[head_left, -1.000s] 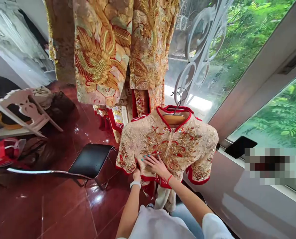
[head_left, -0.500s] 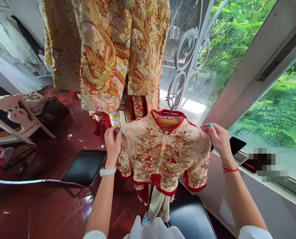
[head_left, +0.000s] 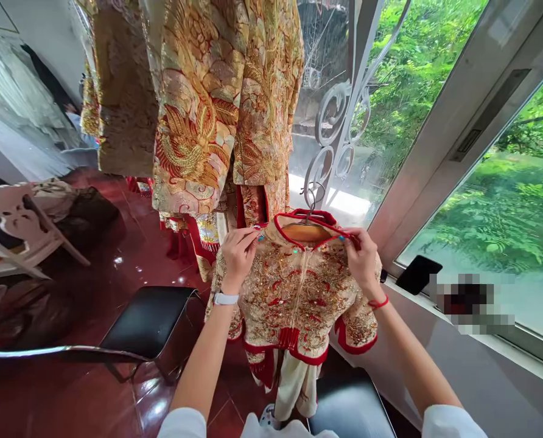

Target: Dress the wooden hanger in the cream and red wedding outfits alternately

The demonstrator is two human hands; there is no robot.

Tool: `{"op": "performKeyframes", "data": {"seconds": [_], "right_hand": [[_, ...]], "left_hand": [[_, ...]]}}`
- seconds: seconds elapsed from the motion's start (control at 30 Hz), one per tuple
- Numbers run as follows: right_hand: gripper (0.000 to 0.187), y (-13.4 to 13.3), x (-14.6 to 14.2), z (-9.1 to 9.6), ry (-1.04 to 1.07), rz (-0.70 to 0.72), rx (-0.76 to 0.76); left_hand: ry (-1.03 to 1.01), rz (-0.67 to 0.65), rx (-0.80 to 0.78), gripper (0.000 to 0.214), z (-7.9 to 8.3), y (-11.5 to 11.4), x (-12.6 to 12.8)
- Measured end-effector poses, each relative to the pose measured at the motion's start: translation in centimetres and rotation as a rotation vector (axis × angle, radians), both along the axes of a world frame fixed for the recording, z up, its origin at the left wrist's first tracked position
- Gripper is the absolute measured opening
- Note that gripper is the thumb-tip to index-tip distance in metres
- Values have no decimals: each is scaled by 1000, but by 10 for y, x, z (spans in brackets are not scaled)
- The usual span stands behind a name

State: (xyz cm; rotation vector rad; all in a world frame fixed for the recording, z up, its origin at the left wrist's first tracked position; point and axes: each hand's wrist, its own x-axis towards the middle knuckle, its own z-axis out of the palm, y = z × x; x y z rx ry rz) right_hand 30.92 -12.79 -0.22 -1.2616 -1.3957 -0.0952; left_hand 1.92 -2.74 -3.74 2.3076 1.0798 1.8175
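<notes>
An embroidered cream, gold and red jacket (head_left: 294, 292) with a red-trimmed stand collar hangs upright in front of me on a hanger (head_left: 311, 210). My left hand (head_left: 238, 255) is closed, pinching the cloth of one shoulder just beside the collar. On the other side, my right hand (head_left: 361, 258) pinches the opposite shoulder close to the collar trim. Below the jacket's hem hang pale trousers or a skirt (head_left: 290, 383); I cannot tell which. The hanger's arms are hidden inside the jacket.
Larger gold embroidered garments (head_left: 198, 121) hang behind. A black chair (head_left: 148, 316) stands left, and another black seat (head_left: 349, 401) is below right. A dark tablet-like object (head_left: 418, 275) rests on the sill by the window (head_left: 495, 213). White scrollwork (head_left: 333, 115) stands near the glass.
Both hands have moved inward from the outer shoulders to beside the collar, and now pinch the cloth there. The view has shifted slightly.
</notes>
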Motion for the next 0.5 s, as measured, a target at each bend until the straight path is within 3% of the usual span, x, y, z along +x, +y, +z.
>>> {"op": "performKeyframes", "data": {"seconds": [0.1,0.2,0.3,0.4,0.5], "right_hand": [[24,-15,26,-11,-64,-41,5],[37,-29,67,-34,69,-201,-29],[50,-29,95,-72,339,-113,-186],[57,-19,100,-99,597,-109,-117],[59,-11,97,-102,627,-118,-100]], "left_hand": [[6,-96,-121,37,-8,-1,-24],[-280,-123,-381,51,-31,3,-55],[-604,-144,-633,59,-56,10,-70],[-821,-102,-678,52,-66,16,-66],[-908,-84,-665,50,-62,17,-60]]}}
